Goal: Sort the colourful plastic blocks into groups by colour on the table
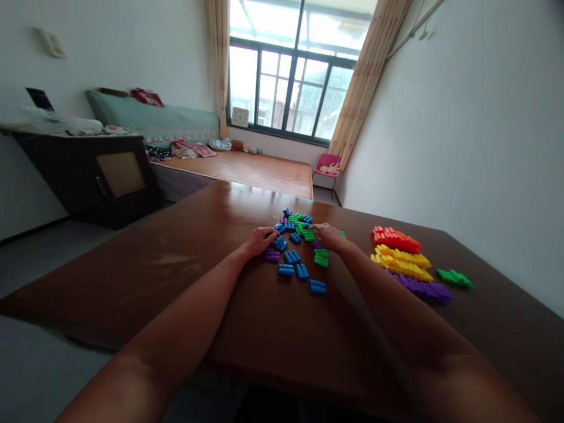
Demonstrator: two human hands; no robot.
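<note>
My left hand [261, 239] rests at the left edge of a loose pile of small plastic pieces shaped like joined tubes. Its fingers are curled together beside a blue piece [281, 242]; whatever they hold is hidden. Just below that hand lies a purple piece [272, 255]. From the other side my right hand [328, 236] reaches over the pile, fingers stretched out and apart, near a green piece [309, 235]. Another green piece [321, 257] lies under its wrist side. More blue pieces [286, 269] are scattered toward me.
On the right of the brown table [176, 258] lie a red row [396, 239], a yellow row [402, 263] and a purple row [420, 288] of pieces. A short green row [455, 278] sits farther right. Beyond the table are a bed [264, 167] and a pink chair [326, 164].
</note>
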